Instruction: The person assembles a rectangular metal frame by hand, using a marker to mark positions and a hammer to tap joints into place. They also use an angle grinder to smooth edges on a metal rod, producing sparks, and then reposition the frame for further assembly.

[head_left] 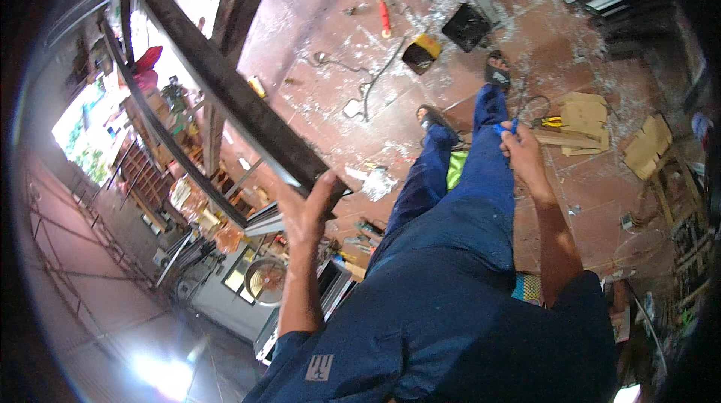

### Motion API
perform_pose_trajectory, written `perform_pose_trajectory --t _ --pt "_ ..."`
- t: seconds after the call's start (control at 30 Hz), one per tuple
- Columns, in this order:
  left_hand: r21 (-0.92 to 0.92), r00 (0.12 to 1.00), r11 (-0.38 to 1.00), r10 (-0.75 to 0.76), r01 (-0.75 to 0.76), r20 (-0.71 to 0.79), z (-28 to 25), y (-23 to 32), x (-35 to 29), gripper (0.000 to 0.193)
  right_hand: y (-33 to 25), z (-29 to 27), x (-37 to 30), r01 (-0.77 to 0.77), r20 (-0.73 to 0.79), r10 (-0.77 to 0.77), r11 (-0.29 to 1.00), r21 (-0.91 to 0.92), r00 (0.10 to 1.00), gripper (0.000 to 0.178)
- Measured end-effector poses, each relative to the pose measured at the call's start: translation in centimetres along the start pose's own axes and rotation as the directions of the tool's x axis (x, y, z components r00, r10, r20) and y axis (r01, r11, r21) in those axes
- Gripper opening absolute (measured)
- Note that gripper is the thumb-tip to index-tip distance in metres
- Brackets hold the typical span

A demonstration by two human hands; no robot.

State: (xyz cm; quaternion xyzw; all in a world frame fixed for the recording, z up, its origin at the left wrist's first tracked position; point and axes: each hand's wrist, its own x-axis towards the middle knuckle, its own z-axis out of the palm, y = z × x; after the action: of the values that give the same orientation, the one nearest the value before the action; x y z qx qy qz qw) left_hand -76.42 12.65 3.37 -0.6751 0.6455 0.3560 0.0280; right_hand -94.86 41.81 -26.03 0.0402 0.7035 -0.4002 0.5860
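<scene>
My left hand (303,211) is closed around the lower end of a long dark metal bar (248,121). This bar slants up toward the upper left, and the thumb lies over its near edge while the other fingers are partly hidden. In front of my right leg, my right hand (523,149) pinches a small blue object (506,127). Its kind is too small to make out. Just right of that hand, pliers with yellow handles (550,121) lie by a flat piece of cardboard (584,119).
White scraps litter the tiled floor (330,27). Ahead lie a red-handled tool (385,18), a yellow-and-black box (420,54), a black tray (466,27) and a cable (369,91). More cardboard (648,145) is on the right. A fan (265,280) stands at the lower left.
</scene>
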Motion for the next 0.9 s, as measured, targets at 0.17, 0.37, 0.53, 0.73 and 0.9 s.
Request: perform_pose_trajectory --t 0.17,0.37,0.53,0.73,0.9 --pt "-0.093 0.998 0.994 -0.049 0.051 0.027 -0.3 -0.2 1.0 0.073 2.0 -1.3 2.8 -0.042 -0.058 0.043 0.999 0.019 0.997 0.032" --pt "-0.236 0.984 0.969 -0.106 0.07 -0.143 1.3 0.0 -0.6 0.074 8.5 -4.4 11.6 -0.168 -0.133 0.147 0.971 -0.171 0.98 0.033" --pt "-0.239 0.928 0.949 -0.265 0.204 -0.26 -2.8 -5.9 2.5 0.075 15.4 -6.5 22.0 -0.081 -0.224 -0.045 0.848 -0.524 0.974 0.033" --pt "-0.51 0.932 0.814 -0.358 0.278 -0.062 -3.8 -5.7 0.9 0.075 19.3 -8.3 30.2 -0.16 -0.33 0.159 0.987 0.023 0.931 0.04" --pt "-0.311 0.931 0.902 -0.348 0.301 -0.108 0.8 -4.3 5.7 0.075 34.7 -8.6 31.8 -0.33 -0.411 0.317 0.943 0.04 0.855 0.04"
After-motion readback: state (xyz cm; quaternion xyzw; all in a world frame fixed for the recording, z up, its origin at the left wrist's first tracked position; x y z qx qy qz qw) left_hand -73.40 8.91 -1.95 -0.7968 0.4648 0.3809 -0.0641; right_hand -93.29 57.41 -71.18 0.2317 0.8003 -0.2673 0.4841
